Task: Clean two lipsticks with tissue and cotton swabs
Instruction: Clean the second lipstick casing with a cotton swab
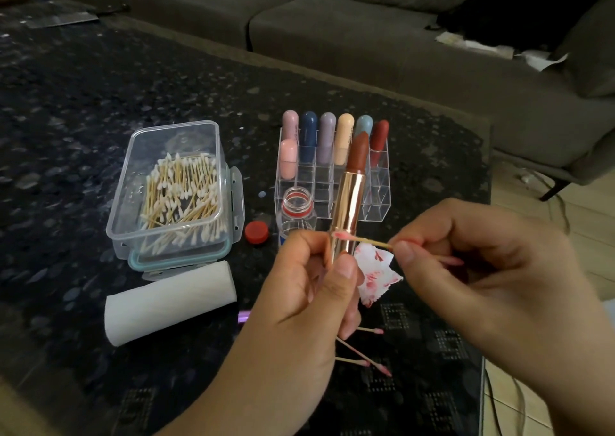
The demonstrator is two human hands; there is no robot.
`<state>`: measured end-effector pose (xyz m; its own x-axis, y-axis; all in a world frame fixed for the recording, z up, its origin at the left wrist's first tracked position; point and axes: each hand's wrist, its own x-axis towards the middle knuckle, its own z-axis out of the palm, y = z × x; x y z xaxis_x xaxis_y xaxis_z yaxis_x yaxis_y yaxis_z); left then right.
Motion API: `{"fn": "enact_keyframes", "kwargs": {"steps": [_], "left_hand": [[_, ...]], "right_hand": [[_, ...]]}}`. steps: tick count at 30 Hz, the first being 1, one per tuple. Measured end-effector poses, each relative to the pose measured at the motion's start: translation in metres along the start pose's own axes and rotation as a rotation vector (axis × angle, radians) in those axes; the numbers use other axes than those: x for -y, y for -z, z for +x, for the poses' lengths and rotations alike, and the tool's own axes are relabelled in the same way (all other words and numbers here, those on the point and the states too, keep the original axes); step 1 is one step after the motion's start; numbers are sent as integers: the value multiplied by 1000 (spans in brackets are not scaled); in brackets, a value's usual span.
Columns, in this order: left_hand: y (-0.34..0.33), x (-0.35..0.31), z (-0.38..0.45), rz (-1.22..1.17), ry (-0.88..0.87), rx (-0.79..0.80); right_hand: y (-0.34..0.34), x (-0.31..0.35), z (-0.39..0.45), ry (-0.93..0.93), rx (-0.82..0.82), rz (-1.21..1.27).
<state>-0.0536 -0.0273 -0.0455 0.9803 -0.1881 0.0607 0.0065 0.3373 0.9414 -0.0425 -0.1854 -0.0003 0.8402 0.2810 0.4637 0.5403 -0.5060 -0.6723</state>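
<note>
Head view: left hand [309, 286] is closed around the rose-gold lipstick [349, 202] at frame centre, holding it upright with the brown bullet fully extended. Right hand [466, 262] pinches a cotton swab [362, 239] whose pink-stained tip touches the tube's lower barrel. Risk, as judged: a swab slip could nick the exposed bullet; the stained tip may smear rather than lift. Stained tissue [376, 272] sits between the hands; who holds it cannot be told. Lipstick base is hidden by fingers.
</note>
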Motion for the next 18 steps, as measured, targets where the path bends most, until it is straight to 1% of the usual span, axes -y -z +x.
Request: {"fn": "enact_keyframes", "kwargs": {"steps": [2,7,12,15,18], "left_hand": [[-1,0,0,-15,-1,2],[1,-3,-1,-78,26,15],[-1,-9,-1,-192,64,64],[-1,-11,-2,-246,95,50],[-1,-12,-2,-260,100,41]], "right_hand": [[-3,0,0,7,22,-19],[2,-3,-1,-29,-47,46],[-3,-2,-1,-16,7,28],[1,-2,0,-46,1,84],[2,-3,1,-48,9,84]]}}
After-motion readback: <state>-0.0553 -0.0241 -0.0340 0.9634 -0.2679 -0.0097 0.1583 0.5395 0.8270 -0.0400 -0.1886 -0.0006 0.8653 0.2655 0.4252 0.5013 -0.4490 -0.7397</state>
